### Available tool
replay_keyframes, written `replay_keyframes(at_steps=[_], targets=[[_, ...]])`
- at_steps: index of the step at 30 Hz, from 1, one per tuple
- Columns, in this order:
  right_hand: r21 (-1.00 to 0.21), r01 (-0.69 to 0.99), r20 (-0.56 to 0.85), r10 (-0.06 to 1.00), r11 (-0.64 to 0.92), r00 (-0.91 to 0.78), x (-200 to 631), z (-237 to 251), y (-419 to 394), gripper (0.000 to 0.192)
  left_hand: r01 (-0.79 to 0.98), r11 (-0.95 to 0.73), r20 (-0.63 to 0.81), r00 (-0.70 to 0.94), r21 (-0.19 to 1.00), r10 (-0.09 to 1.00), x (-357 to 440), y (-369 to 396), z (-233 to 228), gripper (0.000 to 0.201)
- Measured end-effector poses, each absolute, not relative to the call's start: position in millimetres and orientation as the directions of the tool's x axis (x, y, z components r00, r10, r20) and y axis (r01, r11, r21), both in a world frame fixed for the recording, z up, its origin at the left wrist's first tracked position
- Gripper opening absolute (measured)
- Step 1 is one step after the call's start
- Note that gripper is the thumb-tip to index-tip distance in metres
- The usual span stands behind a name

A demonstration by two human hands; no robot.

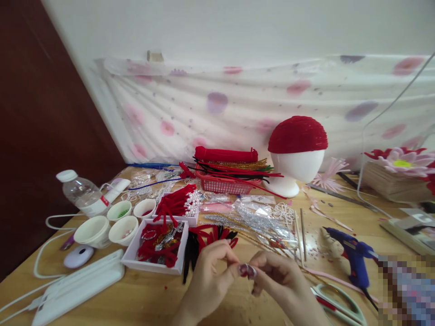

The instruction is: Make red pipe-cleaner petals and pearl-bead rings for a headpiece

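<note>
Left hand [211, 277] and right hand [280, 277] meet above table [146, 299], fingers bent, fingertips together; cannot tell whether anything is pinched. Black-and-red fuzzy stems [193, 242] lie just beyond left hand.

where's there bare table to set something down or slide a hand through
Most room: the wood between the white slab, the front box and the left hand, bare but for a tiny red speck. A smaller patch lies between the glue gun and the grey strip's right end. Crowded: around the red basket and the cups.
</note>
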State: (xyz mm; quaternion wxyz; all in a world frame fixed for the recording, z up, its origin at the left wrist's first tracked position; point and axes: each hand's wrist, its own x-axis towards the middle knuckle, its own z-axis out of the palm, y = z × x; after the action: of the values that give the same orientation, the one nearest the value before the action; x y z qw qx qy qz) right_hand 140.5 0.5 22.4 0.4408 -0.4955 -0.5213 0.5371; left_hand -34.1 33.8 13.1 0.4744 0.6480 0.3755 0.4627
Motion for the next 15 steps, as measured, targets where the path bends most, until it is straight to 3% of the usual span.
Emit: replay_keyframes(at_steps=[4, 8, 15], targets=[[-0.98, -0.195, -0.069, 0.989, -0.042, 0.133, 114.4, 20.6, -0.3, 0.034, -0.125, -0.269, 0.282, 0.098, 0.955, 0.955, -28.6, 30.5, 6.4, 0.026], [-0.952, -0.305, -0.078, 0.983, -0.024, 0.164, 98.9, 17.7, -2.4, 0.034, -0.172, -0.27, 0.28, 0.033, 0.947, 0.96, -26.4, 25.7, 4.2, 0.029], [-0.935, -0.352, -0.041, 0.968, 0.05, 0.247, 81.6, 1.2, -3.6, 0.029, -0.352, -0.116, 0.057, -0.173, 0.929, 0.983, -8.8, 18.7, -17.8, 0.035]])
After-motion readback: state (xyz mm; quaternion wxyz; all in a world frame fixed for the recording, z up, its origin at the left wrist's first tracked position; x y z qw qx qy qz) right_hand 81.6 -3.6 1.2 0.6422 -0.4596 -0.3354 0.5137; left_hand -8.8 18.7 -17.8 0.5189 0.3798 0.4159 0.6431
